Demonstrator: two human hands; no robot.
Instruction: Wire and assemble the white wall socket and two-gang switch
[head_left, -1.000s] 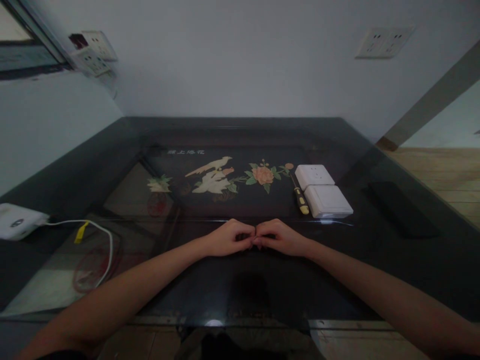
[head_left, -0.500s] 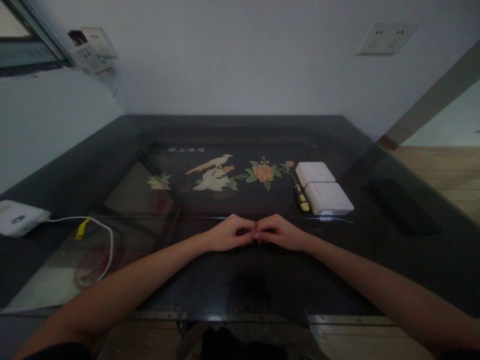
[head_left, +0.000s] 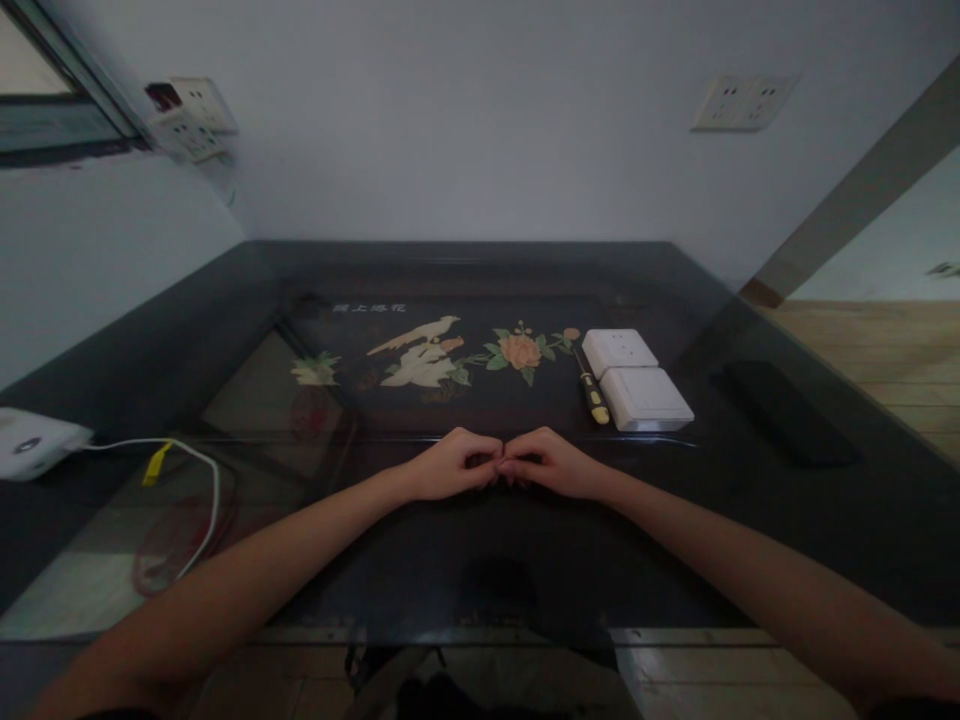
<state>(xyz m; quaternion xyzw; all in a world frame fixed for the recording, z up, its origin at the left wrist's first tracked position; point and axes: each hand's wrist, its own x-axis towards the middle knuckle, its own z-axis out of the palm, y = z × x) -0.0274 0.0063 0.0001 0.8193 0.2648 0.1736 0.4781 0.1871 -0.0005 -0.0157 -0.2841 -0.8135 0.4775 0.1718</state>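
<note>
My left hand (head_left: 456,465) and my right hand (head_left: 553,463) rest on the dark glass-topped table near its front, knuckles and fingertips touching each other. Both are closed, with the fingers curled in and the thumbs against them; nothing shows in either. Just beyond my right hand lies a screwdriver (head_left: 594,398) with a black and yellow handle. Beside it are two white boxes with wall plates: a socket (head_left: 620,349) at the back and a plain-faced box (head_left: 647,394) in front, the two touching.
A black flat object (head_left: 787,412) lies at the right of the table. On the left, a white device (head_left: 37,443) has a white cable (head_left: 215,490) with a yellow tag (head_left: 156,464). Wall sockets (head_left: 742,103) are mounted at the back. A bird and flower picture (head_left: 420,362) shows beneath the glass.
The whole view has shifted slightly, with the wall sockets lower and the table objects a little further left. My hands keep the same pose, touching each other.
</note>
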